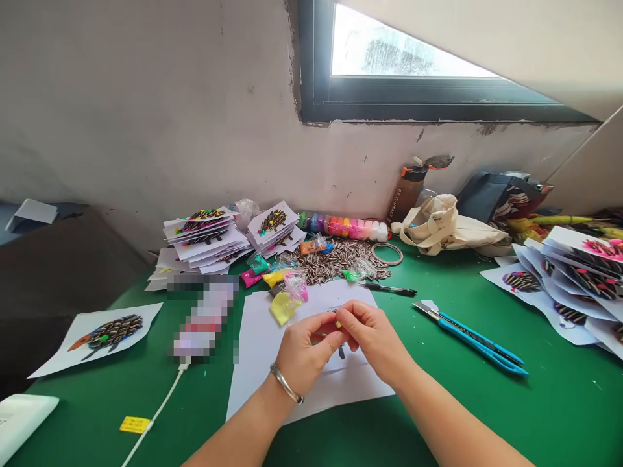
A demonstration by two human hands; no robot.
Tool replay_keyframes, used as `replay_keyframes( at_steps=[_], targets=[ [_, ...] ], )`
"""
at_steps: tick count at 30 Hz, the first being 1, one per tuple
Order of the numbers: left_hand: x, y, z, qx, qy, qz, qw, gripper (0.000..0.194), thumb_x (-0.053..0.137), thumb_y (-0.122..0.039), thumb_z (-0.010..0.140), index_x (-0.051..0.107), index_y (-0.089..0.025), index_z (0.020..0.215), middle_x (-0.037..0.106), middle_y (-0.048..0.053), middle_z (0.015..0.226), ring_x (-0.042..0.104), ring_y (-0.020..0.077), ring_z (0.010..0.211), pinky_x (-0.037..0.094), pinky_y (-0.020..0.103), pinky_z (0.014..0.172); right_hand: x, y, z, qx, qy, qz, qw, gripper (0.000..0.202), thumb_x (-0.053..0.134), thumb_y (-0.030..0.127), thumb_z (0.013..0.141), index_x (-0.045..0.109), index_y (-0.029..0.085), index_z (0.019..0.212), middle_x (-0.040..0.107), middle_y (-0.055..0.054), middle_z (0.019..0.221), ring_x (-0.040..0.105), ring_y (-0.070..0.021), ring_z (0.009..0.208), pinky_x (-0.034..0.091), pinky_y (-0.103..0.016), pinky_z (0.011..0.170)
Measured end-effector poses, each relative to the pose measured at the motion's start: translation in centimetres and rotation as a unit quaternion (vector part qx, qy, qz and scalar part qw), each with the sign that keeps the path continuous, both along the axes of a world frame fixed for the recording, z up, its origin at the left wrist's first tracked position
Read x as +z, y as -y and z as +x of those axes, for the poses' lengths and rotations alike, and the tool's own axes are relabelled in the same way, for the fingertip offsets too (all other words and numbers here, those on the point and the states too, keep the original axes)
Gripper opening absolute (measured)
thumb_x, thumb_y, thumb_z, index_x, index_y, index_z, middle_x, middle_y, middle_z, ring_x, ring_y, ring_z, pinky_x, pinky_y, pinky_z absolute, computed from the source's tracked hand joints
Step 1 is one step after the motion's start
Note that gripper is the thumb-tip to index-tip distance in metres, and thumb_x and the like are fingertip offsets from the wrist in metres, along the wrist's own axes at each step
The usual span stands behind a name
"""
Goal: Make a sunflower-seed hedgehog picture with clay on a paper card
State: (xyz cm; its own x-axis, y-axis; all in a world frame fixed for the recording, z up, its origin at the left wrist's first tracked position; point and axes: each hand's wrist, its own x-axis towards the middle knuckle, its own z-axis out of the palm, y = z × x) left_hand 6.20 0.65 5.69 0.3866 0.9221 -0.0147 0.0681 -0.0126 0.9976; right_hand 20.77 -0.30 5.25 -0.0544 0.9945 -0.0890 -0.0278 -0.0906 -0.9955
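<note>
My left hand (pixel 307 344) and my right hand (pixel 370 334) meet over white paper (pixel 263 370), fingers pinched together. A tiny bit of yellow-green modelling clay (pixel 338 323) shows between the fingertips of both hands. Beneath them lies a smaller white card (pixel 357 360) with dark marks, mostly hidden by the hands. Just beyond, a packet of yellow clay (pixel 283 307) rests on the paper's upper edge. Striped sunflower seeds (pixel 331 263) are heaped behind the paper, with several opened clay packets around them.
A blue utility knife (pixel 479 340) and black pen (pixel 394 289) lie right of the paper. Stacks of seed-decorated cards stand at the left (pixel 207 240) and right (pixel 579 285). A single card (pixel 109 334), a white cable (pixel 163 405), a bottle (pixel 406 191) and a cloth bag (pixel 442 227) surround the area.
</note>
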Motion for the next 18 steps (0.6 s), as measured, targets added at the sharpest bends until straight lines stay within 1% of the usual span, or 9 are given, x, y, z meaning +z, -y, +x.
replay_keyframes(
  at_steps=[2,4,8,10,12,15,18],
  targets=[
    [-0.2,-0.1,0.0,0.016,0.028,-0.031,0.999,0.020,0.067,-0.029,0.077,0.070,-0.016,0.092,0.073,0.005,0.081,0.068,0.0197,0.077,0.054,0.028,0.071,-0.2,0.2,-0.3,-0.018,0.056,0.027,0.998,0.025,0.057,0.038,0.083,0.057,0.017,0.069,0.049,0.004,0.057,0.042,-0.0083,0.052,0.035,-0.021,0.049],
    [-0.4,-0.1,0.1,0.035,0.049,-0.053,0.997,0.020,0.069,-0.029,0.074,0.070,-0.015,0.089,0.073,0.005,0.080,0.068,0.0198,0.077,0.054,0.027,0.068,-0.5,0.3,-0.5,-0.029,0.093,0.048,0.994,0.023,0.057,0.038,0.084,0.058,0.018,0.073,0.051,0.003,0.061,0.043,-0.0089,0.054,0.037,-0.022,0.050],
    [-0.4,-0.2,0.1,0.028,0.083,-0.068,0.994,0.016,0.069,-0.029,0.075,0.070,-0.015,0.082,0.070,0.003,0.070,0.066,0.0179,0.068,0.052,0.025,0.061,-1.1,0.5,-0.7,-0.030,0.085,0.043,0.995,0.018,0.054,0.039,0.085,0.053,0.021,0.089,0.052,0.004,0.063,0.046,-0.0100,0.053,0.040,-0.023,0.050],
    [-0.4,-0.4,0.0,0.021,0.096,-0.077,0.992,0.017,0.069,-0.031,0.074,0.070,-0.014,0.078,0.069,0.004,0.067,0.065,0.0171,0.064,0.052,0.026,0.061,-1.2,0.6,-0.6,-0.017,0.081,0.042,0.996,0.018,0.051,0.039,0.087,0.052,0.021,0.091,0.053,0.004,0.062,0.048,-0.0105,0.053,0.041,-0.023,0.049],
    [-0.3,-0.6,-0.2,0.033,0.105,-0.098,0.989,0.020,0.073,-0.032,0.070,0.071,-0.013,0.076,0.068,0.004,0.067,0.063,0.0165,0.063,0.051,0.027,0.062,-1.0,0.6,-0.5,0.012,0.096,0.055,0.994,0.019,0.048,0.038,0.089,0.055,0.020,0.090,0.054,0.002,0.065,0.050,-0.0110,0.055,0.043,-0.024,0.051],
    [-0.5,-1.1,-0.8,0.045,0.109,-0.140,0.983,0.027,0.077,-0.036,0.065,0.071,-0.011,0.076,0.067,0.004,0.066,0.061,0.0149,0.063,0.050,0.026,0.063,-0.6,0.7,-0.1,0.046,0.143,0.124,0.981,0.017,0.051,0.031,0.088,0.058,0.021,0.101,0.060,-0.001,0.077,0.055,-0.0130,0.065,0.046,-0.026,0.058],
    [-0.6,-1.3,-1.3,0.027,0.108,-0.167,0.980,0.033,0.076,-0.040,0.066,0.071,-0.010,0.078,0.066,0.005,0.066,0.058,0.0133,0.062,0.049,0.026,0.063,-0.4,0.6,0.1,0.068,0.193,0.205,0.957,0.020,0.052,0.020,0.087,0.060,0.023,0.104,0.061,-0.004,0.092,0.056,-0.0142,0.075,0.046,-0.026,0.062]
  ],
)
